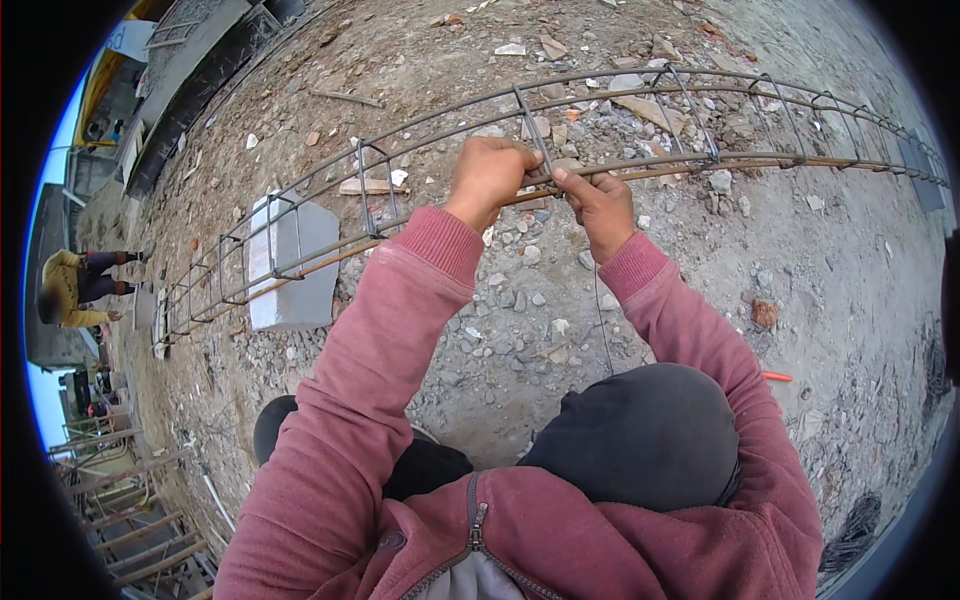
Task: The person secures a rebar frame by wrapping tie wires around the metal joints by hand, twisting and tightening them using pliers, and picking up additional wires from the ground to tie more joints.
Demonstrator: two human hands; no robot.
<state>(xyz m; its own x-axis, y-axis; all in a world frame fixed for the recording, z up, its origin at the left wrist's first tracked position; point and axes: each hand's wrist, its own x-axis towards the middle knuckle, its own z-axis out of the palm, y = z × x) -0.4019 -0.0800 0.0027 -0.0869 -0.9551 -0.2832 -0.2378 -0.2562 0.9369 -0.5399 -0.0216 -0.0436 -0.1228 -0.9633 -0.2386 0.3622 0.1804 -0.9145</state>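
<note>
A long rebar cage [430, 222] of thin steel bars and square stirrups stretches across in front of me from left to right. My left hand [485, 180] is closed at a steel stirrup [525, 115], its thumb and finger pinching where the stirrup meets the near bar. Just to the right, my right hand [603, 208] pinches at the same joint. A thin dark wire [603, 320] hangs from below my right hand toward my knee. The fingertips partly hide the joint and whatever small piece of wire lies in them.
A pale block [295, 265] stands under the cage at left, and a grey block [920, 172] at far right. Stones and broken brick [765, 314] litter the ground. A person [75, 290] in yellow is at far left, near stacked bars [150, 550]. An orange rod [777, 377] lies right.
</note>
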